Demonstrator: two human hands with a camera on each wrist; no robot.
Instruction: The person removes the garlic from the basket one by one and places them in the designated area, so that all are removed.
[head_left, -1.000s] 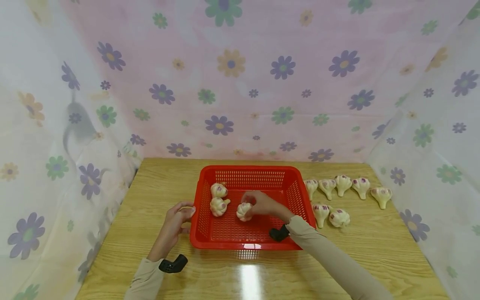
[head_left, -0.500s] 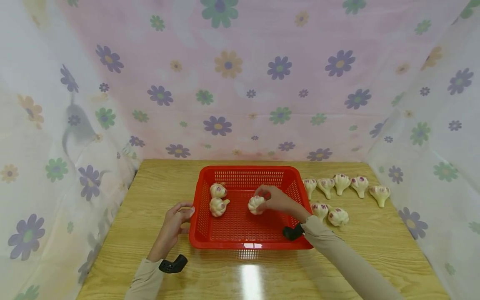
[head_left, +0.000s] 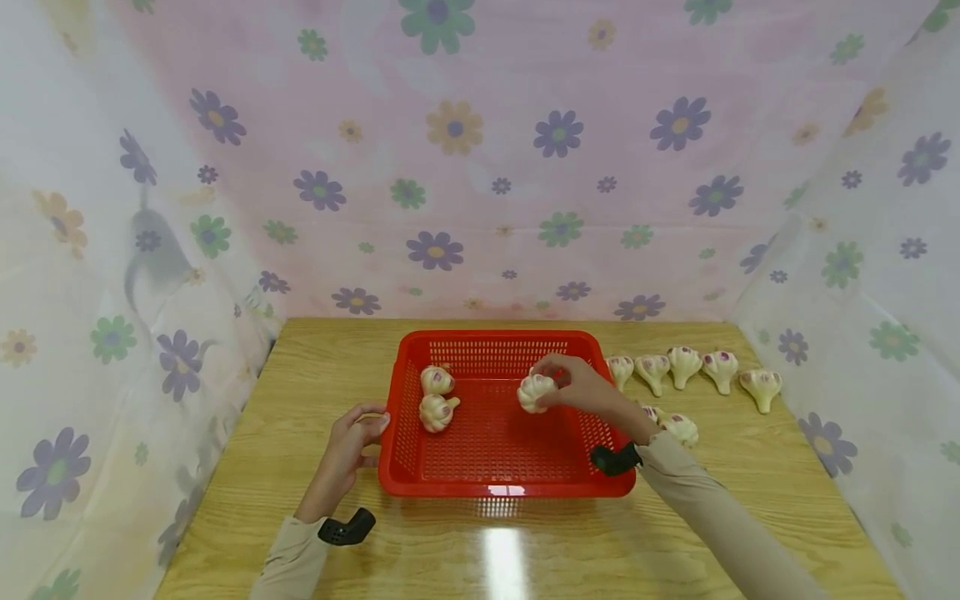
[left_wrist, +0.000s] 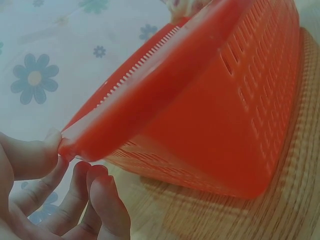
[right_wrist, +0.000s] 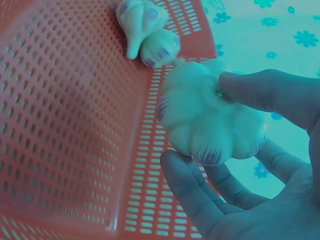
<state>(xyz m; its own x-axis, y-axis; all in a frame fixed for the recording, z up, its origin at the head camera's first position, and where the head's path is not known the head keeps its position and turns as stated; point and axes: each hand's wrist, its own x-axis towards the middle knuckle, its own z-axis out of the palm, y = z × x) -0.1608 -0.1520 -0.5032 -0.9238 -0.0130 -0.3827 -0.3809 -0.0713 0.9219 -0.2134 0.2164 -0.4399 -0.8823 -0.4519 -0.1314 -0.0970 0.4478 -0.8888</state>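
My right hand holds a garlic bulb over the right half of the red plastic basket. In the right wrist view the thumb lies on one side of the bulb, near its centre, with the fingers around the other side. At the basket's left edge, my left hand grips the rim. The left wrist view has the thumb and a finger pinching the rim's corner, the other fingers curled below. Two garlic bulbs, one upper and one lower, lie inside along the left wall.
To the right of the basket, a row of several garlic bulbs lies on the wooden table. Nearer bulbs are partly hidden behind the right forearm. Flower-patterned cloth rises behind the table and on both sides.
The right hand has carried the garlic bulb rightward and somewhat up and away from the basket's middle. My left hand has kept its hold on the rim.
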